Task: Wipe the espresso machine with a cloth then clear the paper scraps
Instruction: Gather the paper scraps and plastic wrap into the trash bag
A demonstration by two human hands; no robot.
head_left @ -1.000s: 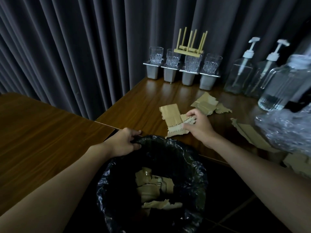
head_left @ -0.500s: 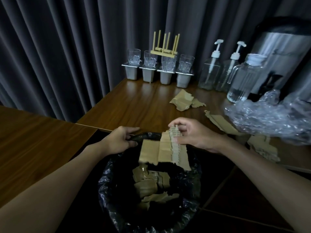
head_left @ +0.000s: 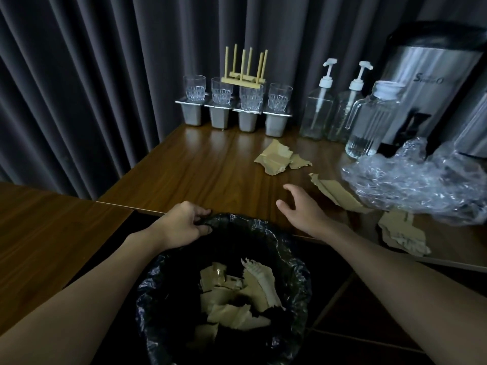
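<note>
The person's left hand (head_left: 184, 225) grips the far rim of the black plastic bin liner (head_left: 290, 248), with fingers and thumb curled round the bunched edge. The right hand (head_left: 303, 212) holds nothing. Its fingers are spread apart and loosely bent, thumb out to the left, over the near part of the dark brown wooden counter (head_left: 210, 167) just beyond the bin's rim. Whether it touches the wood cannot be told.

Several torn brown paper scraps (head_left: 237, 301) lie heaped in the bottom of the bin, one with a pale ragged edge uppermost. Three more lie on the counter. The long brown paper strip (head_left: 338, 193) is nearest the right hand, a little to its right and apart from it. Its long axis runs from far-left to near-right, the pointed torn end towards the fingertips and the other end slipping under the crumpled clear plastic wrap (head_left: 411, 180). The crumpled brown paper piece (head_left: 274, 159) sits farther back, mid-counter. The ragged brown paper piece (head_left: 400, 233) lies at the near right edge, in front of the wrap.

The silver steel drum-shaped machine with a black lid (head_left: 432, 83) stands upright at the back right. The ribbed clear glass jug (head_left: 374, 119) stands in front of it.
</note>
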